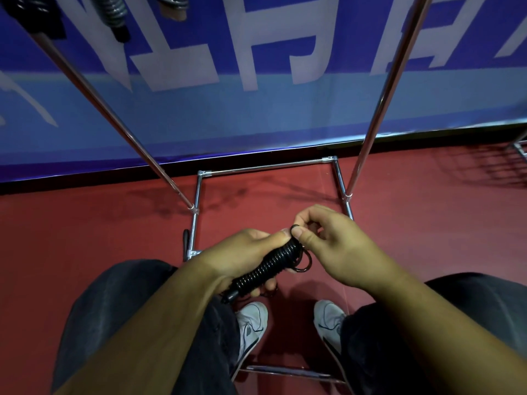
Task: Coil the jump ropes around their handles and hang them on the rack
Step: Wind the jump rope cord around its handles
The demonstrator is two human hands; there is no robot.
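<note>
The left hand (242, 252) grips the coiled jump rope (268, 266); the right hand (336, 246) pinches its loose end; thumbs nearly touching.

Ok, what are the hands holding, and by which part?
The left hand grips the coiled black jump rope around its middle and lower end; the right hand pinches the rope at the coil's upper end.

Dim, flat indoor light leaves soft, smeared shadows on the red floor (85, 223) beneath the rack (265, 166), thin glints run along its chrome poles (385, 95), and the wide lens splays them outward while the frame's corners darken and blur.
</note>
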